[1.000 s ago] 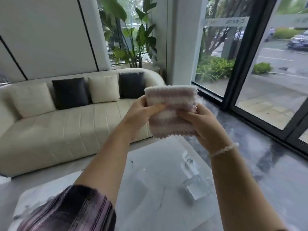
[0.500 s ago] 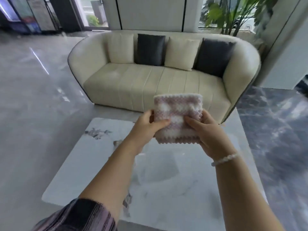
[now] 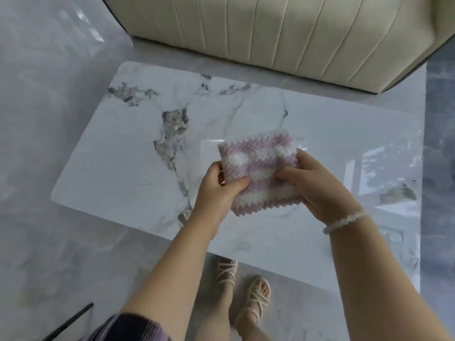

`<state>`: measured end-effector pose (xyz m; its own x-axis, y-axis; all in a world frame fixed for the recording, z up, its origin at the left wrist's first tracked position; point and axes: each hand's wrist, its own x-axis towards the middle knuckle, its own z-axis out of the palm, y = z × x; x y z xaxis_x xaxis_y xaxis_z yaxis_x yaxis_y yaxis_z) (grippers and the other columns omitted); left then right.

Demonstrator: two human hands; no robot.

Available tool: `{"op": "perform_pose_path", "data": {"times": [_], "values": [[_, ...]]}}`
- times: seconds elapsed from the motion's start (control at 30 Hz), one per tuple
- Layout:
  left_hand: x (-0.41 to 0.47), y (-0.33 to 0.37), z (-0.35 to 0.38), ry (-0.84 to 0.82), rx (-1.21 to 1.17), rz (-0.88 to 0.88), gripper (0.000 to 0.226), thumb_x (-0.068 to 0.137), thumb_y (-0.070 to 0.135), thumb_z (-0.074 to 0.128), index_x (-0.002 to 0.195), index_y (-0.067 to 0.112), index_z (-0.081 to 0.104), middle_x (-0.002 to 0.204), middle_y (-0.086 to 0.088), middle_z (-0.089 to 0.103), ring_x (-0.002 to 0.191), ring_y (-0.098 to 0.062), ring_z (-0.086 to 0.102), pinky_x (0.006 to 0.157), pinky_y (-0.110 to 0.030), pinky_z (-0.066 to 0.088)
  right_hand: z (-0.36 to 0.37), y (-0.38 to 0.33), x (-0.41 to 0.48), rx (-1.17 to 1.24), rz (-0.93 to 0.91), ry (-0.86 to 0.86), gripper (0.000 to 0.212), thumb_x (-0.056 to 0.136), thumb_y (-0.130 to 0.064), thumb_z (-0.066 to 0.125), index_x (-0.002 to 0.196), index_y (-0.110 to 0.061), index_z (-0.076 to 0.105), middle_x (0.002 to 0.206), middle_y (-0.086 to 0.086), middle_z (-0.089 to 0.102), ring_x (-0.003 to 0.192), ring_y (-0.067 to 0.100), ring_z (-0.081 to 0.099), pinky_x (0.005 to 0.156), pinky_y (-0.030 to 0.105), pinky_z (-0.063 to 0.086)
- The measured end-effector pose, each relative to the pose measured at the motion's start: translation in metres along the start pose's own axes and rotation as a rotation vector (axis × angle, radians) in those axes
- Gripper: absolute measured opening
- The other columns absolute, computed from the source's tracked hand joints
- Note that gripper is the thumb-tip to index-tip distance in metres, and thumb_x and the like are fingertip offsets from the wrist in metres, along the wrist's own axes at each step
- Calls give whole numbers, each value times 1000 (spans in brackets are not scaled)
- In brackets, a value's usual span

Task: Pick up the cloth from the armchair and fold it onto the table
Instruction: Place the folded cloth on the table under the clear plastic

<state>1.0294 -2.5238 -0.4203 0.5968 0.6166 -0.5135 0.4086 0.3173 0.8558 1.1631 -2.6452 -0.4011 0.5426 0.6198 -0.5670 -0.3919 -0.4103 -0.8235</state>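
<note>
The left hand (image 3: 216, 193) is gripping the near left edge of the cloth (image 3: 258, 168), thumb pressing on top and fingers curling underneath. The right hand (image 3: 320, 190) is clamping the cloth's right side the same way, thumb lying across the top, and is wearing a pale beaded bracelet (image 3: 344, 221) at the wrist. Between the two hands the cloth is sitting as a folded, roughly square pad, lilac and white with zigzag edges, tilting slightly away from the person. Whether it is touching anything below cannot be told.

Under and beyond the hands the surface (image 3: 128, 153) is spreading out: a glossy white marble top with grey veining to the left of the hands and window reflections to their right. Past its far edge a cream sofa (image 3: 270, 33) with vertical stitched channels is standing on the floor. Around everything a polished grey marble floor (image 3: 44, 82) is shining. Nearer than the hands, two feet in strappy cream sandals (image 3: 256, 294) are standing just at the surface's near edge, and a striped purple sleeve (image 3: 130, 328) is showing at the bottom.
</note>
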Motion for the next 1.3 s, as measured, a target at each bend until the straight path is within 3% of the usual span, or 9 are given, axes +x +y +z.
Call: {"op": "perform_pose_path", "data": {"times": [0.1,0.2,0.37,0.6,0.8,1.0,1.07,1.17,1.3], "values": [[7,-47,2,-2,-27,-85,35,65,30,73,96,35,59,97,9,72,82,-8,71,64,-24,56,-2,44,13,-31,95,-27,21,81,0,53,101,-3,58,79,10,61,54,11,60,46,22,44],[17,-87,3,-3,-32,-161,30,67,28,73,94,33,60,92,11,73,80,-7,71,59,-20,54,-4,83,28,-49,177,-42,26,83,-3,55,108,-5,60,97,23,67,74,23,66,61,34,51],[44,-136,8,3,0,-261,30,67,35,72,94,30,61,98,3,73,80,-11,72,63,-29,55,-9,131,64,-21,274,-50,24,87,-15,62,110,-15,64,98,9,75,86,26,72,79,41,58],[117,-161,10,81,28,-234,45,65,35,72,107,23,60,99,1,73,82,-17,72,64,-32,54,-3,155,138,-95,204,53,20,86,-13,64,106,-16,61,96,12,70,77,26,68,72,41,56],[180,-164,8,118,36,-130,44,71,18,69,113,19,60,105,-6,71,89,-21,69,66,-32,55,6,161,203,-202,71,146,31,83,-11,65,113,-8,60,89,7,69,63,13,65,46,15,46],[203,-163,-4,68,251,65,22,84,23,65,104,30,60,93,16,63,78,15,58,62,-2,40,10,172,234,-480,63,238,21,84,-22,61,81,-1,62,73,15,66,71,27,58,59,35,48],[191,-164,-12,110,346,186,23,87,17,61,108,23,62,99,11,66,92,7,61,73,-6,42,5,174,231,-563,38,335,27,84,-19,61,84,8,63,81,24,67,80,40,60,66,38,50],[164,-170,-17,286,628,328,32,83,7,57,115,11,60,115,-10,64,110,-25,56,88,-24,40,-8,177,214,-740,-73,505,28,85,-14,58,108,1,66,110,18,69,105,33,61,81,26,39],[148,-176,-23,597,723,114,52,75,10,65,123,-1,49,124,-25,52,114,-38,43,93,-35,29,-30,183,190,-916,-191,763,37,82,-6,58,119,-6,58,121,20,56,111,39,45,91,34,31]]}}
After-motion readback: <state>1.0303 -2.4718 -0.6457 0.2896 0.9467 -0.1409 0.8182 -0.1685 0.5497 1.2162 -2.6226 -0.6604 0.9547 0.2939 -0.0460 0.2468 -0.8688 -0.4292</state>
